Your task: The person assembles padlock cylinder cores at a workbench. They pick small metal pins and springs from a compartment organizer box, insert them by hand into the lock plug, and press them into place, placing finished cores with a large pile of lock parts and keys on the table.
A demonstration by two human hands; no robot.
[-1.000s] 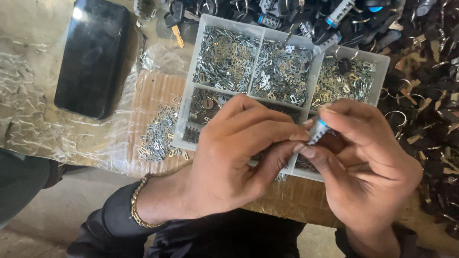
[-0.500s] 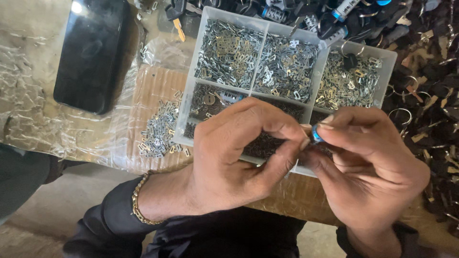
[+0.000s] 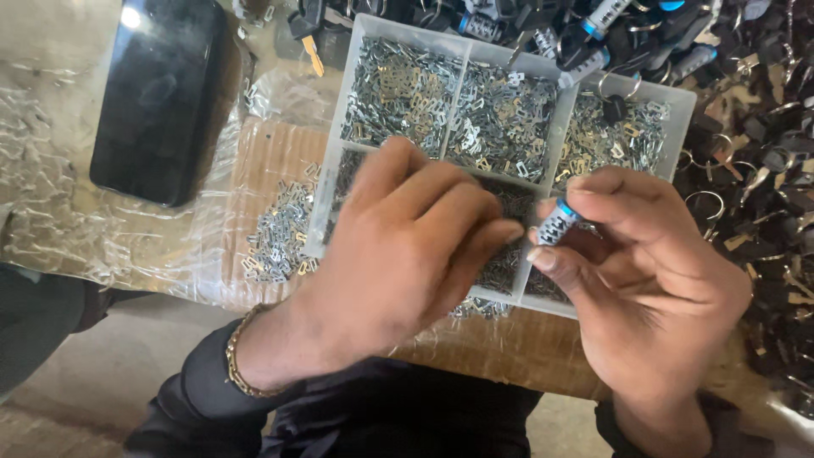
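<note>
The right hand pinches a small lock cylinder, silver with a blue ring at its upper end, between thumb and forefinger; the cylinder stands tilted, just above the near edge of a tray. The left hand is curled, its fingertips drawn together and brought right up to the cylinder; whether they touch it or hold something tiny cannot be told. A gold bracelet sits at the left wrist, above a dark sleeve.

The tray is clear plastic, split into compartments; the three far ones hold heaps of small metal wafers, silver with some brass-coloured; the near ones lie largely hidden under the hands. More wafers lie loose in a pile just left of the tray, on brown cardboard wrapped in clear film.

A black phone lies face up well to the left of the tray; a heap of black key shells and rings fills the right side and the far edge, where other blue-ringed cylinders lie among them.
</note>
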